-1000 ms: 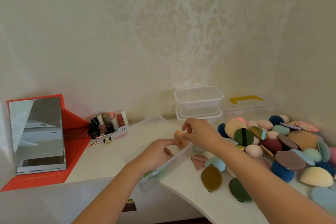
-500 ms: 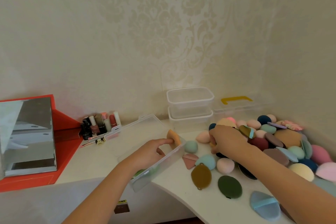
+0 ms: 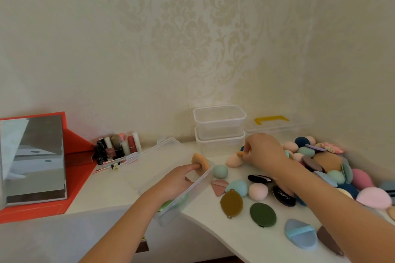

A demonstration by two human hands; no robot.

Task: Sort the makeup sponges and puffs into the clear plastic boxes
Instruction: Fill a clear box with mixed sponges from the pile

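Left grip (image 3: 177,181) released, grasping nothing: index finger straight, tip on the orange puff (image 3: 200,162). That puff stands on edge at the far end of the open box (image 3: 186,197). The box is on the table (image 3: 203,220), lid (image 3: 158,153) folded back to the left. Green puff (image 3: 171,204) lies in the box's near end, partly hidden by the left wrist.

Right grip (image 3: 263,151) is at the far-left side of the pile (image 3: 324,168), thumb and fingers pinching an orange piece (image 3: 240,153); can't tell if it's a sponge or a puff. Pink sponge (image 3: 233,160) is just below it. Teal sponge (image 3: 220,171) is just beside the box's far right corner. Stack (image 3: 220,128) of two clear boxes sits at the wall behind.
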